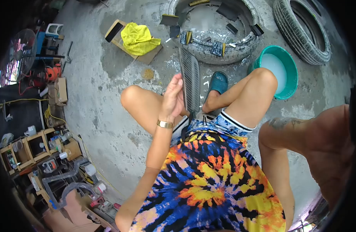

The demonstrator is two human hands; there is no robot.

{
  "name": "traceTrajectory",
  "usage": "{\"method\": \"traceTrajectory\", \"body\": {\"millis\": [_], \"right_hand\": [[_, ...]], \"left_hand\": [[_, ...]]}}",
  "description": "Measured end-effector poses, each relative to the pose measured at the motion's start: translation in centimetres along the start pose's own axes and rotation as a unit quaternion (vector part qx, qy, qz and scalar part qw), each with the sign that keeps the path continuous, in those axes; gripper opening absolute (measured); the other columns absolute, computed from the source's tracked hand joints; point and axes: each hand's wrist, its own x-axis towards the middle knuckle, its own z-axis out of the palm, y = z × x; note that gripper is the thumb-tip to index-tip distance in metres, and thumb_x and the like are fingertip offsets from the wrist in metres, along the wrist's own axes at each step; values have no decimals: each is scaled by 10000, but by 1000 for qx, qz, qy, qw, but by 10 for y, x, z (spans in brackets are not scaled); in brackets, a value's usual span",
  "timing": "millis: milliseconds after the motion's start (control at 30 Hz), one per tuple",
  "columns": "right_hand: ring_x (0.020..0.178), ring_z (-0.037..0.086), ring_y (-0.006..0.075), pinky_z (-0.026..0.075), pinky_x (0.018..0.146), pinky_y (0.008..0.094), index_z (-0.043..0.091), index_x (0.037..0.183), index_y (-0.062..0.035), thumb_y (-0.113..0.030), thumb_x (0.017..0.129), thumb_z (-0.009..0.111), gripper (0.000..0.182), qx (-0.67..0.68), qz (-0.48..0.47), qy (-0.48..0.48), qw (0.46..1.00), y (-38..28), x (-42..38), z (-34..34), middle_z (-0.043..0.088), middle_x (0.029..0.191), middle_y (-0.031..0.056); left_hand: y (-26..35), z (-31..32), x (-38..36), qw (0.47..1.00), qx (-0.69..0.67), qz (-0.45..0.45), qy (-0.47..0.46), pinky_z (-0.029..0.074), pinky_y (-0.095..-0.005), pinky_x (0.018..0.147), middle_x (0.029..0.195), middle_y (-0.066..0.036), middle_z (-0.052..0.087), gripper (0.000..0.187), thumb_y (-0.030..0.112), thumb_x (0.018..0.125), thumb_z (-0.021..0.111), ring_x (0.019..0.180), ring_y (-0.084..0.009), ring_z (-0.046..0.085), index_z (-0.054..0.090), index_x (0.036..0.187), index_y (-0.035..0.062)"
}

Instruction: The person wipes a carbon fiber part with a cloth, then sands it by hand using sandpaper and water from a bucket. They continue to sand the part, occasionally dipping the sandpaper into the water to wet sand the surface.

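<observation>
My left hand [173,96], with a gold watch on the wrist, is closed against the edge of a long dark slatted panel [190,79]. The panel stands tilted between my legs, its top near a tire [220,56]. That tire lies flat with water inside. Dark sanding pads and blocks, among them one pad [218,48], rest on its rim. My right hand [328,145] is raised very close to the camera at the right edge; its fingers are cut off from view.
A green bucket [292,83] of cloudy water stands by my right knee. Another tire [299,33] is beyond it. A yellow cloth [138,38] lies on a low wooden stool [150,57]. A fan [22,50] and cluttered wooden shelves [29,150] line the left.
</observation>
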Motion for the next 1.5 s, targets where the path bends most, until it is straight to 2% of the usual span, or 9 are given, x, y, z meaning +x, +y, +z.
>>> {"method": "traceTrajectory", "body": {"millis": [333,433,467,500,533,600,767,867,1500], "right_hand": [[874,516,170,403,793,356,617,1019,-84,-377,919,576,313,55,-20,33,998,15,6,6,579,864,27],[859,515,165,405,783,353,622,999,-85,-369,919,582,297,116,-7,159,980,38,-13,12,581,828,21],[854,515,163,406,779,352,623,992,-85,-366,919,584,292,51,19,223,973,50,-22,17,581,816,19],[721,518,118,434,654,284,630,1016,-24,-235,913,610,235,-381,163,255,873,64,-20,33,608,796,27],[644,565,103,435,557,200,633,1102,17,-47,891,599,223,-364,154,203,896,87,-37,21,642,790,92],[708,566,94,450,622,211,646,1146,-9,24,859,608,291,-298,387,177,854,111,-79,15,649,882,63],[693,585,188,470,633,291,644,1191,-106,-2,862,610,347,-390,477,-13,787,147,-145,20,589,799,76],[731,582,268,482,647,359,601,1262,-145,-7,844,604,440,-443,424,-87,785,159,-154,26,542,797,102],[830,596,262,511,696,385,485,1389,-215,-1,795,556,635,-487,404,-213,744,171,-163,42,532,884,77]], "left_hand": [[10,-4,1,993,-119,28,2,519,-384,958,1220,-98,584,356,111,1007,430,1108,-220,598,383,1355,50],[14,3,5,986,-164,34,-13,530,-402,945,1235,-101,580,346,124,1011,417,1132,-232,590,405,1350,52],[17,9,7,990,-138,32,20,549,-365,839,1182,-94,592,317,139,1014,411,1041,-203,605,433,1319,53],[19,13,8,992,-111,31,55,568,-329,733,1128,-88,603,294,153,1017,404,950,-174,621,461,1287,53],[19,10,11,991,-114,37,55,568,-329,733,1128,-88,603,294,153,1017,404,950,-174,621,461,1287,53],[19,0,16,997,-77,22,-11,431,-232,504,938,-48,568,251,175,1016,407,705,-100,511,495,1218,55],[20,2,19,995,-98,13,2,285,-188,449,815,-4,459,185,166,1010,422,610,-70,356,504,1134,57],[23,9,14,997,-74,9,32,292,-181,446,810,2,444,165,170,1011,421,612,-67,359,503,1103,59],[21,2,14,993,-112,-6,39,283,-173,437,818,6,477,197,159,1011,419,601,-60,371,524,1140,53]]}}
